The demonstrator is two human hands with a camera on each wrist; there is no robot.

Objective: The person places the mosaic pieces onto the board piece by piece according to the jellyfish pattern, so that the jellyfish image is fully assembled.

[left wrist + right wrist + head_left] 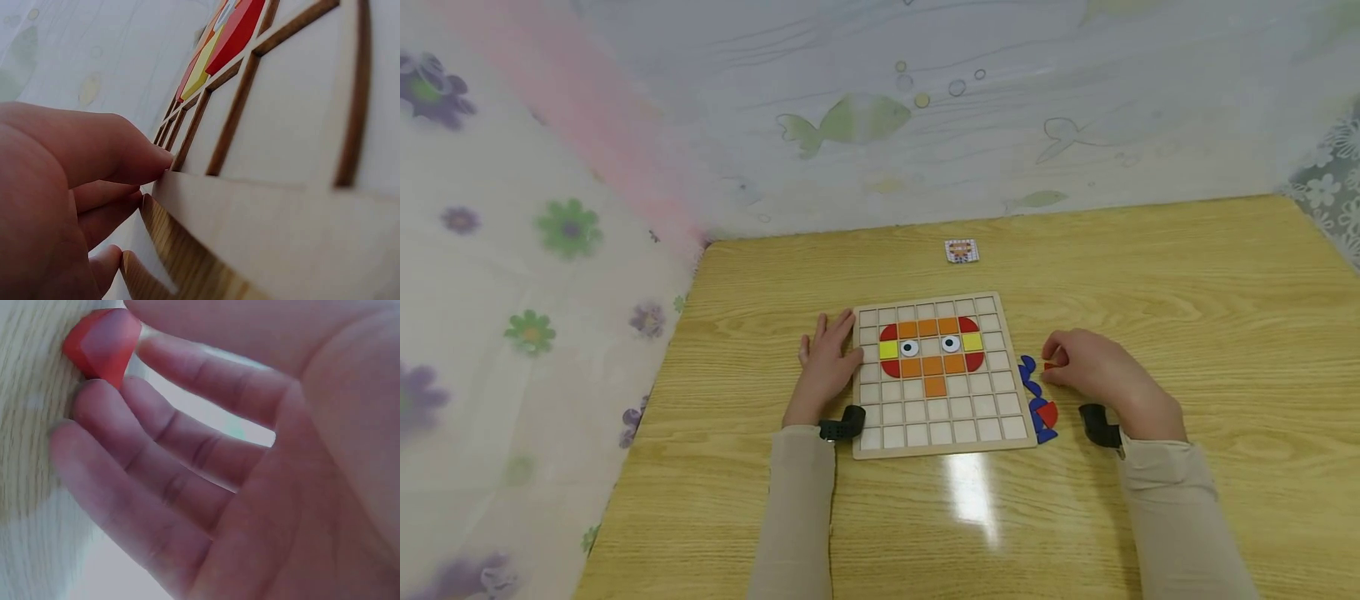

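R hand (1086, 367) w/ red piece (1049, 365), beside grid board (936, 442)

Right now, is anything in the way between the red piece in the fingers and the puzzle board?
Nothing visible blocks it. The right hand pinches the red piece just right of the board. Only loose blue pieces lie flat on the table between them, and the left hand touches the board's far edge.

Wood, gloss and sheer cloth
The counter (1150, 275) is glossy grained wood (a glare patch shows); the board (942, 446) is pale matt wood, tiles (932, 365) smooth; curtain (550, 208) thin printed cloth.
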